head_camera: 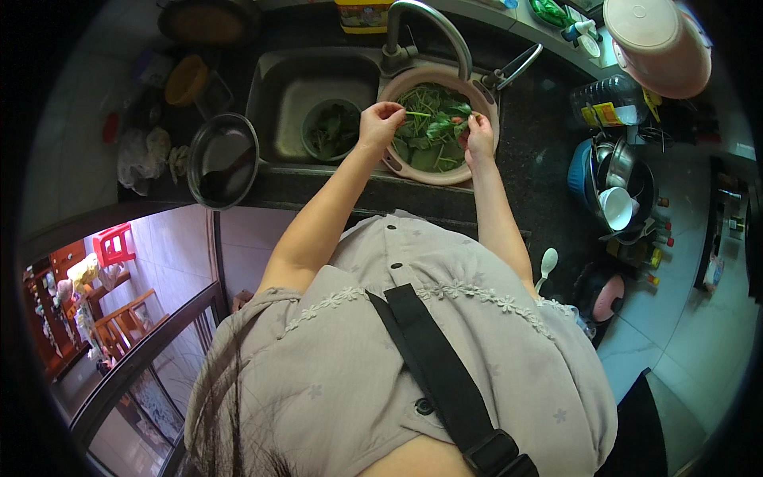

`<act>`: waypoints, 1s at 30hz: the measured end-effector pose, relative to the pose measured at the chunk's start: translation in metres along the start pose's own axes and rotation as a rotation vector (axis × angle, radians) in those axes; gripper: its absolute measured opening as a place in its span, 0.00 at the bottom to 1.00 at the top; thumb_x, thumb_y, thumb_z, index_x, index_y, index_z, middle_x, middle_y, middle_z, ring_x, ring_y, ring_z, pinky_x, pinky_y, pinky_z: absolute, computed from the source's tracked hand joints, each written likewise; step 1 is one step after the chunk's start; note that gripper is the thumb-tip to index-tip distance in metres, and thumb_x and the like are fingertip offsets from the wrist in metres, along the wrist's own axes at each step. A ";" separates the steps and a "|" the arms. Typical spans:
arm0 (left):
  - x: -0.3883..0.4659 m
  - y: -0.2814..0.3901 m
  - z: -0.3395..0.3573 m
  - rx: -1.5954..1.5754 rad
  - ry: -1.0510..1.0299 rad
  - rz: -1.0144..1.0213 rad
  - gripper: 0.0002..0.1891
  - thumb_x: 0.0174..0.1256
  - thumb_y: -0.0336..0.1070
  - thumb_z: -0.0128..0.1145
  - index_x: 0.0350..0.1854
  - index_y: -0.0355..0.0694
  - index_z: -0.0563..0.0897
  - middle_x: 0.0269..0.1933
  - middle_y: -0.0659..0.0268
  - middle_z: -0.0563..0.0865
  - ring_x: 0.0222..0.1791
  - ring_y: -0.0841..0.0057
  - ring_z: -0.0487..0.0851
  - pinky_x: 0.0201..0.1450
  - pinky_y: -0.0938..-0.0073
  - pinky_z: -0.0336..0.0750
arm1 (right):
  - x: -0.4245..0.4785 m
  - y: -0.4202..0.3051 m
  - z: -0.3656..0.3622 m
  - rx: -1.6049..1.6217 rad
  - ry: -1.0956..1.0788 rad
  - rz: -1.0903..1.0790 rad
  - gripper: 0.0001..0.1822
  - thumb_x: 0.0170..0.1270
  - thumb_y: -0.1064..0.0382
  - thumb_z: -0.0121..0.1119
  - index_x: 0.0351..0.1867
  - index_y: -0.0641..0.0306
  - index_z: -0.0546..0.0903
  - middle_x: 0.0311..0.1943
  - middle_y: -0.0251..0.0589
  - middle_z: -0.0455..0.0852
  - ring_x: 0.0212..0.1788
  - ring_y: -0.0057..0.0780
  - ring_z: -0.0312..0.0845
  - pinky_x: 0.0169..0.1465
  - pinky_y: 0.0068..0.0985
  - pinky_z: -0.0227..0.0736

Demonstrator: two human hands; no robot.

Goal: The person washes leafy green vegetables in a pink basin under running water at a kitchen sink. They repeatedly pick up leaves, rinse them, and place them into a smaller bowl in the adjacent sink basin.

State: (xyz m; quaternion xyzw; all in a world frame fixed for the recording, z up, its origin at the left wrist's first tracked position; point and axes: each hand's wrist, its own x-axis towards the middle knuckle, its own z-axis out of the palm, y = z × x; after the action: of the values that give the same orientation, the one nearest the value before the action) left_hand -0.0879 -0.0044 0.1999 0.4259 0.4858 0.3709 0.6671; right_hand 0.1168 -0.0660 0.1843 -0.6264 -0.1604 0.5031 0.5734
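Over a pink plastic basin [411, 173] of leafy greens in water, both my hands are raised. Between the thumb and fingers of my left hand [381, 124] is a pale green stem [418, 113] that points right. My right hand [478, 140] pinches a leafy green sprig [447, 124] at the basin's right side. Whether stem and sprig are one piece, I cannot tell. Loose stems and leaves [426, 152] fill the basin below. In the steel sink [280, 89] to the left stands a bowl [305, 134] with dark green leaves [334, 126].
A curved faucet [459, 36] arches over the basin's back rim. At left on the counter stands a steel bowl [223, 134] with a dark object inside. On the right are a clear plastic jug [605, 101], a rack of bowls [617, 208] and a white spoon [547, 265].
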 end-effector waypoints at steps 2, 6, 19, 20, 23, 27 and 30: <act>0.005 -0.015 -0.008 -0.054 -0.044 -0.018 0.09 0.60 0.31 0.59 0.41 0.33 0.80 0.35 0.64 0.84 0.35 0.81 0.81 0.39 0.82 0.74 | 0.016 0.024 -0.021 0.129 0.066 0.068 0.10 0.72 0.60 0.40 0.48 0.59 0.67 0.33 0.36 0.77 0.33 0.25 0.72 0.37 0.27 0.70; -0.008 -0.013 -0.006 0.099 -0.117 -0.147 0.16 0.64 0.34 0.55 0.52 0.34 0.75 0.44 0.59 0.82 0.40 0.77 0.82 0.40 0.81 0.74 | 0.029 0.057 -0.043 -0.170 0.132 0.261 0.17 0.68 0.55 0.49 0.53 0.60 0.65 0.37 0.38 0.74 0.36 0.30 0.69 0.37 0.35 0.70; -0.030 -0.043 -0.036 0.078 0.076 -0.354 0.12 0.64 0.31 0.50 0.48 0.33 0.76 0.39 0.64 0.82 0.34 0.82 0.81 0.34 0.85 0.71 | 0.084 0.147 -0.029 -1.572 -0.200 0.150 0.13 0.61 0.62 0.49 0.40 0.68 0.81 0.41 0.54 0.82 0.44 0.50 0.79 0.47 0.38 0.73; -0.030 -0.045 -0.037 0.051 0.101 -0.366 0.12 0.64 0.31 0.50 0.47 0.33 0.76 0.39 0.64 0.82 0.34 0.82 0.80 0.33 0.85 0.71 | 0.089 0.160 -0.028 -1.545 -0.141 0.110 0.12 0.59 0.63 0.51 0.36 0.67 0.82 0.39 0.54 0.83 0.42 0.49 0.80 0.44 0.39 0.74; -0.026 -0.053 -0.035 0.025 0.111 -0.388 0.10 0.64 0.30 0.48 0.45 0.34 0.76 0.38 0.65 0.83 0.33 0.83 0.80 0.33 0.85 0.70 | 0.093 0.183 -0.024 -1.726 -0.539 -0.144 0.12 0.59 0.63 0.49 0.36 0.68 0.82 0.37 0.54 0.83 0.41 0.48 0.80 0.43 0.39 0.75; -0.015 -0.056 -0.031 0.014 0.129 -0.362 0.10 0.64 0.30 0.48 0.45 0.34 0.76 0.37 0.65 0.83 0.33 0.83 0.80 0.33 0.85 0.70 | 0.081 0.095 -0.009 -1.704 -0.541 -0.010 0.13 0.56 0.67 0.53 0.42 0.72 0.79 0.40 0.54 0.82 0.44 0.46 0.80 0.41 0.39 0.77; -0.010 -0.055 -0.022 0.014 0.133 -0.361 0.10 0.64 0.29 0.48 0.45 0.34 0.76 0.37 0.64 0.83 0.32 0.83 0.80 0.33 0.85 0.71 | 0.116 0.053 -0.020 -1.569 -0.125 -0.087 0.17 0.59 0.61 0.55 0.45 0.71 0.75 0.38 0.52 0.83 0.41 0.47 0.80 0.37 0.38 0.78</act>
State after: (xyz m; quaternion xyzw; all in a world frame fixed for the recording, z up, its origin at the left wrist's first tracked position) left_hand -0.1072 -0.0283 0.1487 0.3111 0.6001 0.2690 0.6861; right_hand 0.1645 -0.0016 0.0829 -0.8119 -0.5247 0.2544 -0.0270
